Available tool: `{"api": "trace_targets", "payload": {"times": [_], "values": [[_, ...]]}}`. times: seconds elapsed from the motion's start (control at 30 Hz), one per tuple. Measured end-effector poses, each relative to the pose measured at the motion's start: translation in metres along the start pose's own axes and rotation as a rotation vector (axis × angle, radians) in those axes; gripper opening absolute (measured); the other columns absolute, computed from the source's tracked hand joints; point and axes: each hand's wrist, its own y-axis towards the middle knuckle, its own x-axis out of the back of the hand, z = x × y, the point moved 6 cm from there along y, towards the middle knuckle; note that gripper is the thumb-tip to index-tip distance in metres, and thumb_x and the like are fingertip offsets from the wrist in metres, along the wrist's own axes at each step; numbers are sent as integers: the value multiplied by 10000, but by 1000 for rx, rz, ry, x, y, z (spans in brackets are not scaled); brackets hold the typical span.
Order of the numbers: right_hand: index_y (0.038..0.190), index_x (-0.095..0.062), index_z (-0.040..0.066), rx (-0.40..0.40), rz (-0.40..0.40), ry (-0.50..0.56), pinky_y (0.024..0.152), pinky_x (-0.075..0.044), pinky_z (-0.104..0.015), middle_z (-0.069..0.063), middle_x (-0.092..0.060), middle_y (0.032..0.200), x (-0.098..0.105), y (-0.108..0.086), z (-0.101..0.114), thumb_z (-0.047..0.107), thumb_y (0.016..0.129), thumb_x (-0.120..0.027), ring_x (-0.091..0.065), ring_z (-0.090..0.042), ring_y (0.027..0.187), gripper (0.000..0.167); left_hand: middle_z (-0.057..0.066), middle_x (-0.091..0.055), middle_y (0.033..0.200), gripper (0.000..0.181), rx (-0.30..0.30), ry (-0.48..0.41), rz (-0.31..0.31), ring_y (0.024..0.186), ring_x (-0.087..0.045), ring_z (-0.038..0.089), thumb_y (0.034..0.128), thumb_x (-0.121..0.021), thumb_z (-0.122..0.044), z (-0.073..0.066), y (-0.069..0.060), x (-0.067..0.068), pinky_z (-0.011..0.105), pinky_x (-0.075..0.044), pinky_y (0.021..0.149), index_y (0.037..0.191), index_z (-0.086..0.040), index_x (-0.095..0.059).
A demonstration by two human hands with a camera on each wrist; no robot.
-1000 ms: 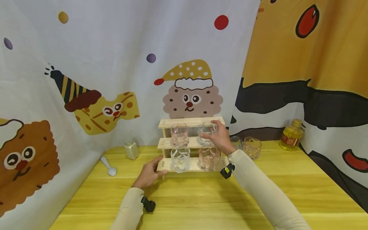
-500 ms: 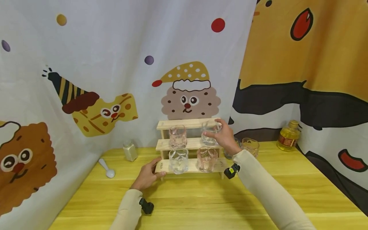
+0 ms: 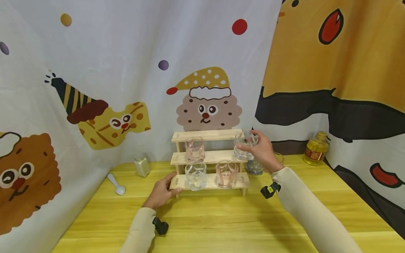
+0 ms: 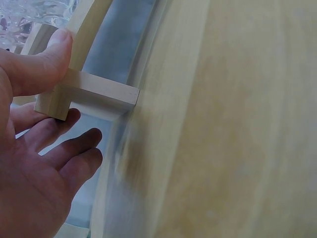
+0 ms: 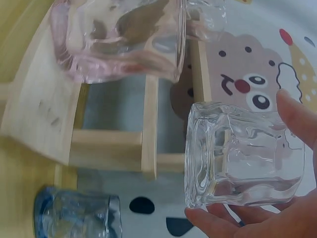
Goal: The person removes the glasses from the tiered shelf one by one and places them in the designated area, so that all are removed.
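A clear faceted glass tumbler (image 5: 247, 153) points mouth up, long axis near vertical, by the right end of a pale wooden three-tier rack (image 3: 215, 156), held in the curled fingers of the right hand (image 3: 265, 153). The left hand (image 3: 160, 191) pinches the rack's lower left end (thumb on top), above a yellow wood-grain bench (image 3: 202, 218).

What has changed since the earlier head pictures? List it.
The right hand, still holding a clear glass, has moved rightward to the right end of the wooden stand. Nothing was let go. The left hand still holds the stand's left end; three other glasses stay on its shelves.
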Motion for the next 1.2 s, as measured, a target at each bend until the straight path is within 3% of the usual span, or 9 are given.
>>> {"api": "trace_targets", "payload": {"times": [0.43,0.83,0.93,1.07,1.2], "values": [[1581,-292,125,0,-27,-56,980,-482,-542,-220,-518,1401,35,-12,-18,473,843,-791,-482,-392,1277,956,258,-609,1370,690,-6,13,4,1204,-658,360,894,-765,-141,1,1,0,408,-586,920,1502,-45,-454],[1590,-251,55,1,-58,-58,1117,-332,-686,-272,-305,1598,64,-22,-49,407,872,-781,-274,-501,1469,960,278,-576,1402,690,0,5,10,1236,-634,384,901,-757,-134,1,-1,1,423,-580,940,1505,-27,-442],[1588,-246,43,-8,-66,-52,1126,-304,-700,-285,-332,1574,71,-25,-59,395,880,-777,-242,-508,1482,952,280,-579,1396,687,0,6,12,1232,-637,383,904,-753,-132,1,-2,1,426,-580,939,1506,-28,-439],[1571,-270,23,-2,-102,-46,1086,-357,-686,-298,-460,1428,83,-30,-73,380,891,-768,-321,-504,1422,916,274,-596,1377,683,-1,6,9,1217,-648,373,902,-755,-134,1,-2,2,422,-583,930,1502,-30,-446],[1565,-271,16,-7,-131,-58,996,-451,-603,-286,-471,1420,94,-35,-85,383,900,-757,-384,-475,1370,902,264,-601,1374,684,-6,-2,22,1214,-652,364,910,-748,-143,1,-1,0,415,-586,921,1508,-32,-436]]}}
